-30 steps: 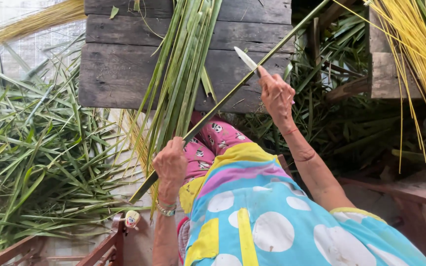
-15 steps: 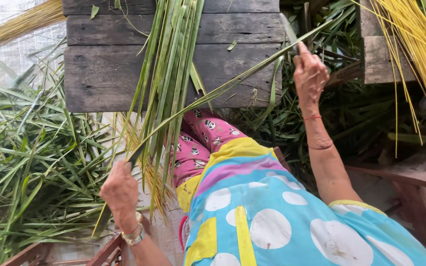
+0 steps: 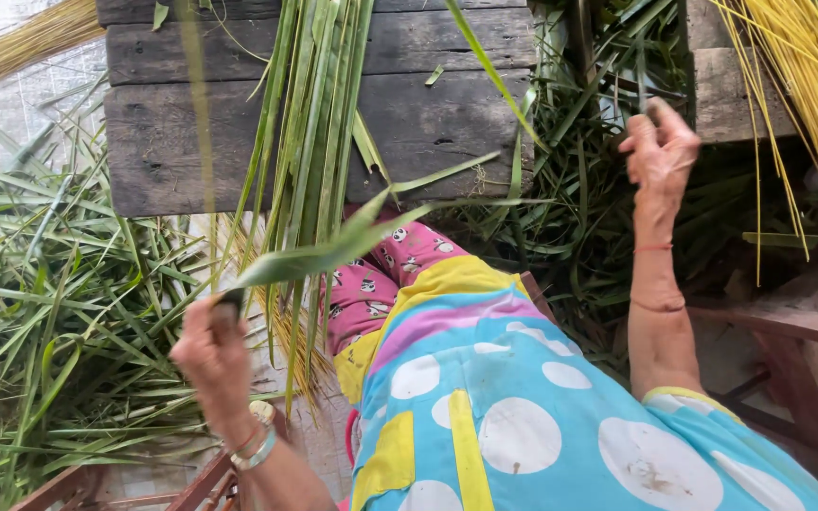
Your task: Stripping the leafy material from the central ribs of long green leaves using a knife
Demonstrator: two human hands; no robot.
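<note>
Gripping the butt end of a long green leaf strip, our left hand sits low over the leaf litter, its fingers clamped around that end while the strip runs up and right across our lap toward the wooden counter. We hold our right hand raised at the counter's right edge, above a heap of dark green leaves; its fingers are curled together, and whether they hold anything we cannot tell through the blur. A bundle of green leaves lies lengthwise on the counter. Yellow dried fibres hang at the upper right, and loose leaves cover the floor on our left.
</note>
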